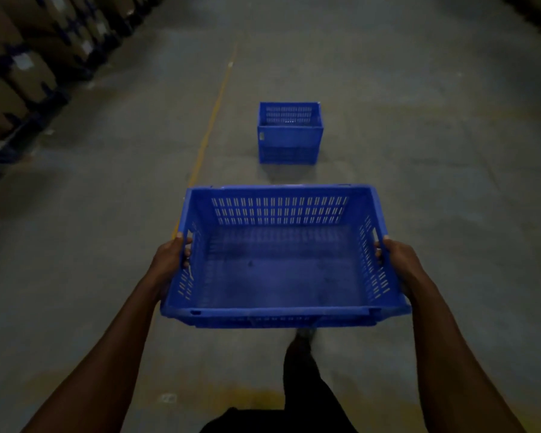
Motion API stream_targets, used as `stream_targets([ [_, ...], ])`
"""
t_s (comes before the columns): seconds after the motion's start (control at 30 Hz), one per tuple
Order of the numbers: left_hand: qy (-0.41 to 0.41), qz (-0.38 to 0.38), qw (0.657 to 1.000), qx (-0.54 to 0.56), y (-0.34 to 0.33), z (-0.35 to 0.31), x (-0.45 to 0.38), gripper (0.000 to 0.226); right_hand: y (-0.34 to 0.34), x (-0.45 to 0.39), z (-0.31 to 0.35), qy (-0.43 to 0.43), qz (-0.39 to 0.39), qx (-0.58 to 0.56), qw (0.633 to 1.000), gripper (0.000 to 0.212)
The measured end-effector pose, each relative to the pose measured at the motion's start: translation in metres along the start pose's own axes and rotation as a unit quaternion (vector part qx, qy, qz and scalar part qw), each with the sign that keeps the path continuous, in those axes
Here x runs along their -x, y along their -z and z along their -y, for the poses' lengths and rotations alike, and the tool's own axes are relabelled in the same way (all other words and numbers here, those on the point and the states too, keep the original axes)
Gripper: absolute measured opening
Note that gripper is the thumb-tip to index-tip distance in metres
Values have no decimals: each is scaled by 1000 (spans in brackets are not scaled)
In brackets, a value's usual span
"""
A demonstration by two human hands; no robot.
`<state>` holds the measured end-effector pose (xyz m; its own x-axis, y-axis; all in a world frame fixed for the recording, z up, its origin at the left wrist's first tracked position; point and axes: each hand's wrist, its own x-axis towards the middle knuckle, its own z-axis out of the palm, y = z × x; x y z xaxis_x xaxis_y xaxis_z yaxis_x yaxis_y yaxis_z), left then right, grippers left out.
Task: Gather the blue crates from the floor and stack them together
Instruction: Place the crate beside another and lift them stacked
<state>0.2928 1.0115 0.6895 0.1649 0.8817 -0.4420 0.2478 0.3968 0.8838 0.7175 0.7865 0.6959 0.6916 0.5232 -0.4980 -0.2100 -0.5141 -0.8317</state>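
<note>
While your left hand (pixel 169 257) and right hand (pixel 398 260) each curl round a side handle, you hold 1 empty blue crate (pixel 281 264) level above the concrete floor (pixel 419 151). Ahead, a taller blue stack (pixel 290 132) stands just right of a yellow line (pixel 213 117). Cardboard boxes (pixel 28 70) line your left.

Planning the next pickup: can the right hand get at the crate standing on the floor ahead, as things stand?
Probably not yet. The right hand and left hand both grip the carried crate, and the floor crate stands well ahead, though the floor between looks clear.
</note>
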Motion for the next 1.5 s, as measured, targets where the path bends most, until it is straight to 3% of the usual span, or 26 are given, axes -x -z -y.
stream_targets([
  [0.37,-2,-34,999,19,-138,-146,-227,41,-12,-279,170,4,6,7,1000,41],
  [0.63,-5,-60,998,18,-203,-244,-416,34,-68,-463,293,16,0,5,1000,36],
  [1.03,-1,-11,1000,-30,-278,-389,-710,36,-155,-703,433,-22,-32,-12,999,35],
  [1.33,20,-4,997,-78,-343,-439,-899,39,-201,-892,509,-17,-4,28,999,46],
  [1.5,47,26,997,-51,-383,-458,-990,31,-225,-995,541,-4,19,79,997,36],
])
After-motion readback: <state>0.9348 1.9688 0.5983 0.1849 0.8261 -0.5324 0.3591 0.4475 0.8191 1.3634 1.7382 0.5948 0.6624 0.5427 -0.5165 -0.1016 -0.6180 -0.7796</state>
